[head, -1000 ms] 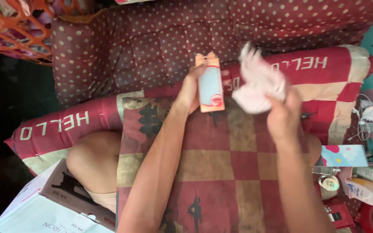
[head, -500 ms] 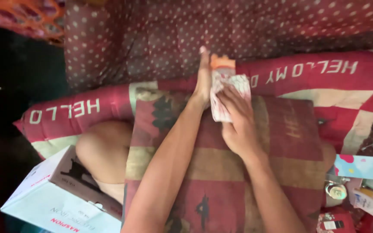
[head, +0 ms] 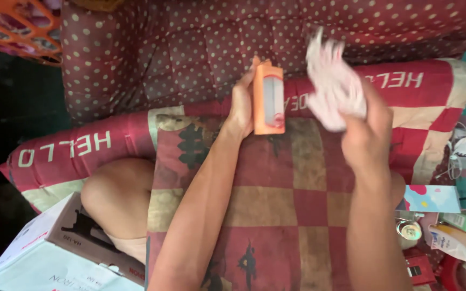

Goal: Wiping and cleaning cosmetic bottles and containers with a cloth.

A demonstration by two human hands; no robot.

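Gripping orange box [head: 268, 98] left, crumpled cloth [head: 334, 86] right

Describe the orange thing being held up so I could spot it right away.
Look at the red checked cloth over the lap, then follow the left hand upward. It grips a flat orange box with a pale grey panel, stiff and rectangular, unlike the crumpled white rag beside it.

Right hand [head: 370, 126] with crumpled pink cloth [head: 334, 86] lifted off the orange box [head: 268, 98], now apart toward upper right of frame.
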